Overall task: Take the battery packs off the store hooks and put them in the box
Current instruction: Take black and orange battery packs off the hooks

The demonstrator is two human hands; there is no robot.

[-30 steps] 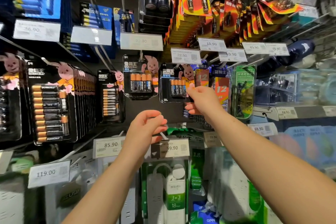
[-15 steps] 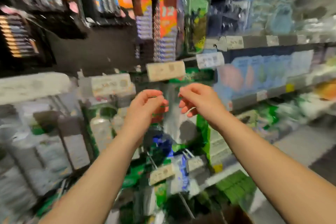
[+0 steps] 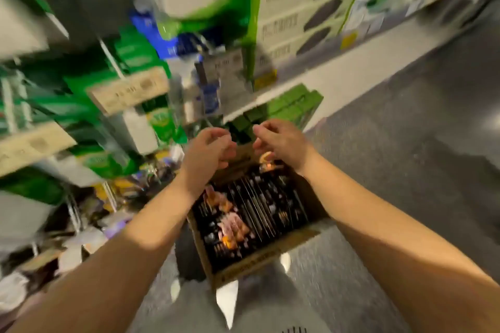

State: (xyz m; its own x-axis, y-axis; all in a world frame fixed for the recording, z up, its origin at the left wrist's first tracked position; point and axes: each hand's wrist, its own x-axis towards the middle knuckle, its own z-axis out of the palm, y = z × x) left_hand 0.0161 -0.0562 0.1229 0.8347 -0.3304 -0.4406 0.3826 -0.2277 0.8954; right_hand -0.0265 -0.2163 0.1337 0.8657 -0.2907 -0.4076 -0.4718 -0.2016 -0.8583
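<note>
Box: a brown cardboard box [image 3: 259, 259] sat on the grey floor [image 3: 405, 143], just in front of the low shelves. Its top was open and its near wall had dark print that was too blurry to read.

Battery packs: the battery packs [image 3: 251, 211] were in the box, standing on edge in tight rows. They looked black, with thin pale edges and bits of orange and pink. The picture was blurry, so the small print and drawings could not be made out.

Left hand: the left hand [image 3: 209, 150] was up above the far end of the box. Its fingers were bent in loosely, with the thumb near the fingertips. It touched nothing that could be seen, and nothing showed in it.

Right hand: the right hand [image 3: 281, 140] was just beside the left one, also above the far end of the box. Its fingers were loosely bent too. An orange bit sat right under it, but it looked like part of a pack in the box. I could not tell if the hand held anything.

Shelves: white shelves [image 3: 311, 81] with green boxes [image 3: 295, 105] and price tags [image 3: 130, 90] stood to the left and behind the box, all smeared by blur.
</note>
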